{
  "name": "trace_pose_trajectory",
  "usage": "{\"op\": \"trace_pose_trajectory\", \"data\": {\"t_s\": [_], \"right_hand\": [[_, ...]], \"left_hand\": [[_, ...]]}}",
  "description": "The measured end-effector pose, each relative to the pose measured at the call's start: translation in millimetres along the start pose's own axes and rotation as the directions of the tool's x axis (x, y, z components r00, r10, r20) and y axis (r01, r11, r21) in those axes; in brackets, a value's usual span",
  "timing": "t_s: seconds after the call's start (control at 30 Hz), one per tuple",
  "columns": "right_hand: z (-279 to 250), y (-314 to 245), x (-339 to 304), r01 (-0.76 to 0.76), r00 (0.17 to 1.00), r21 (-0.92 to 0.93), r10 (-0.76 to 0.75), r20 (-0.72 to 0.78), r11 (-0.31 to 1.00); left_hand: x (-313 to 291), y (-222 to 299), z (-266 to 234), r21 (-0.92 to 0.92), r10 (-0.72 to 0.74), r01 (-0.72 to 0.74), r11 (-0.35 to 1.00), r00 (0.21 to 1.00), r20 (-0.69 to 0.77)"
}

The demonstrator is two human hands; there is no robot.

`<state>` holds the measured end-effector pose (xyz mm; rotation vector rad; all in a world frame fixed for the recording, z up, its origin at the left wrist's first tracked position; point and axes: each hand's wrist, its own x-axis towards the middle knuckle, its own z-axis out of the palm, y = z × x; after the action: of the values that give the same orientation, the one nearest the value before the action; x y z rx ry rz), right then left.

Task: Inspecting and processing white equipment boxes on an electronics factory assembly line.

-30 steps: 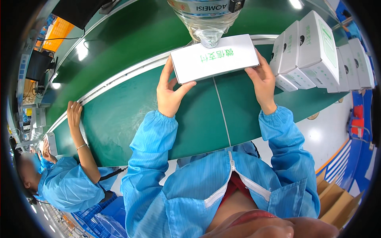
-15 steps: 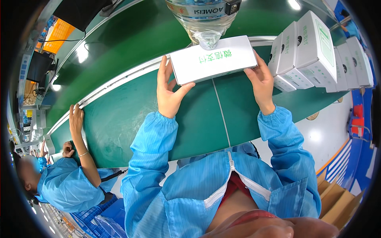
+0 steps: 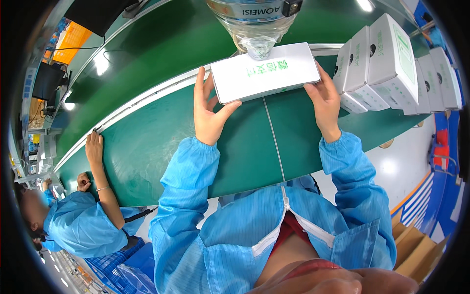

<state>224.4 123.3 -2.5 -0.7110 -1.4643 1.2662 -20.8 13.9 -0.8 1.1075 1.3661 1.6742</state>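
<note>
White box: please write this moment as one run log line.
white box | left hand grips left end | right hand grips right end | over green belt

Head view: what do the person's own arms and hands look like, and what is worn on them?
Both arms wear long light-blue smock sleeves with fine stripes, gathered into elastic cuffs at the wrists. The left hand and right hand are bare: no gloves, and no rings, watch or bracelet that I can see. The smock has a white zip down the front.

Factory packing line, green conveyor belt (image 3: 147, 147), stacked boxes (image 3: 391, 63)
</note>
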Motion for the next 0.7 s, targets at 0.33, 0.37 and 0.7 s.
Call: {"op": "trace_pose_trajectory", "data": {"t_s": [0.33, 0.37, 0.7], "right_hand": [[0.1, -0.1, 0.8, 0.002, 1.000, 0.008, -0.001, -0.003, 1.000], [-0.1, 0.4, 1.6, 0.004, 1.000, 0.007, -0.004, -0.006, 1.000], [0.1, 0.7, 0.6, 0.016, 1.000, 0.019, -0.016, -0.003, 1.000]], "left_hand": [[-0.8, -1.1, -0.8, 0.027, 0.003, -0.003, 1.000, 1.000, -0.002], [-0.2, -1.2, -0.9, 0.033, 0.006, -0.006, 0.999, 1.000, 0.000], [-0.6, -0.3, -0.1, 0.033, -0.006, 0.006, 0.999, 1.000, -0.008]]}}
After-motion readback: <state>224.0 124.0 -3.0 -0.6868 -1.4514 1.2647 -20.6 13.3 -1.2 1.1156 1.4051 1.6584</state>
